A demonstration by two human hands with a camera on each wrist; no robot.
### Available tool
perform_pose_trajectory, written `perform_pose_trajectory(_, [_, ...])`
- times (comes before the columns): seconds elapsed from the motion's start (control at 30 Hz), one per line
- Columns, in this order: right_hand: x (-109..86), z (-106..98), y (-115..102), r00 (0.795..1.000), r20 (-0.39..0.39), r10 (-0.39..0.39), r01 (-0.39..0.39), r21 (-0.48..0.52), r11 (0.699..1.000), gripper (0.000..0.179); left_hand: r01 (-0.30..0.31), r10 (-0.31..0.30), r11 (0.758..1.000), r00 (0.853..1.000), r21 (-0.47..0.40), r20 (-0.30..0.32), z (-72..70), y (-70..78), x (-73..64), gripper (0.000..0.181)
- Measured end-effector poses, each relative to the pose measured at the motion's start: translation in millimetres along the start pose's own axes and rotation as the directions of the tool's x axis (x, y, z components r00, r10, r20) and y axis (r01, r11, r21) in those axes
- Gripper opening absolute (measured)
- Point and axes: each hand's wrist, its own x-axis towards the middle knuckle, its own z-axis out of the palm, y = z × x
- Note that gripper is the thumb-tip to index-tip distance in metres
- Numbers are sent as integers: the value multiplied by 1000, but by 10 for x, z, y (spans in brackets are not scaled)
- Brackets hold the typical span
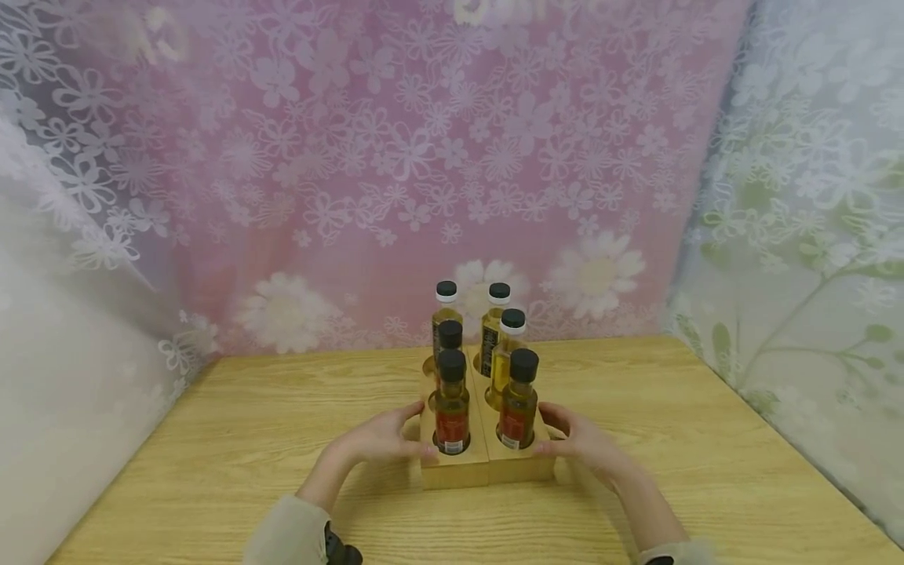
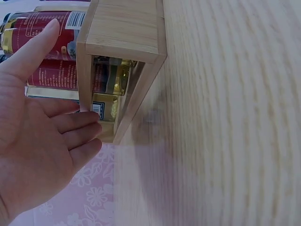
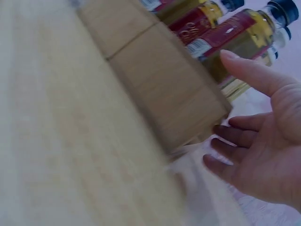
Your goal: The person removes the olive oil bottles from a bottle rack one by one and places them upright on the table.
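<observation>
Two wooden bottle racks stand side by side on the table, the left rack (image 1: 455,475) against the right rack (image 1: 521,471). Each bears three bottles in round holes. Both front bottles, the left one (image 1: 452,416) and the right one (image 1: 518,416), have black caps and red labels. My left hand (image 1: 381,439) rests against the left rack's outer side, fingers extended and thumb near the top front edge. On the opposite side, my right hand (image 1: 589,446) is at the right rack, thumb by its top edge. In the right wrist view its fingers reach loosely toward the rack's end corner.
Light wood-grain table (image 1: 282,408) surrounds the racks. Behind it hangs a pink floral curtain (image 1: 424,157), with a pale leaf-patterned cloth (image 1: 812,314) on the right and a white cloth (image 1: 56,353) on the left. Clear bottles (image 1: 446,314) with white-and-dark caps rise at the racks' back.
</observation>
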Motion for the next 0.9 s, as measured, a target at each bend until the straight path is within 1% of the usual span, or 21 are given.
perform_pose_trajectory(0.13, [4, 61, 35, 999, -46, -28, 28, 4, 1000, 82, 16, -16, 1000, 1000, 14, -22, -16, -7, 9, 93])
perform_pose_trajectory(0.23, [0, 83, 53, 998, -48, -34, 35, 9, 999, 84, 11, -10, 1000, 997, 14, -71, -34, -14, 23, 90])
perform_pose_trajectory(0.37, [-17, 99, 88, 999, -35, -24, 24, 9, 1000, 89, -33, 30, 999, 988, -14, -150, -67, -12, 47, 81])
perform_pose_trajectory(0.47, [-33, 102, 111, 999, -36, -17, 18, 10, 1000, 90, -74, 64, 996, 980, -46, -190, -90, -3, 69, 73])
perform_pose_trajectory(0.57, [-49, 98, 128, 999, -43, -20, 21, 13, 1000, 90, -95, 75, 992, 970, -79, -231, -105, -4, 110, 68])
perform_pose_trajectory(0.63, [-57, 91, 134, 999, -49, -20, 21, 18, 1000, 88, -98, 67, 990, 960, -102, -270, -115, -2, 151, 65])
perform_pose_trajectory(0.7, [-64, 84, 135, 999, -51, -20, 21, 18, 1000, 87, -90, 46, 988, 946, -122, -322, -132, 3, 199, 62])
perform_pose_trajectory(0.8, [-66, 71, 131, 999, -41, -22, 23, 22, 999, 87, -75, 10, 987, 912, -143, -410, -188, 30, 281, 56])
perform_pose_trajectory(0.9, [-64, 61, 129, 999, -29, -22, 23, 30, 999, 88, -58, -21, 987, 880, -151, -475, -267, 66, 366, 54])
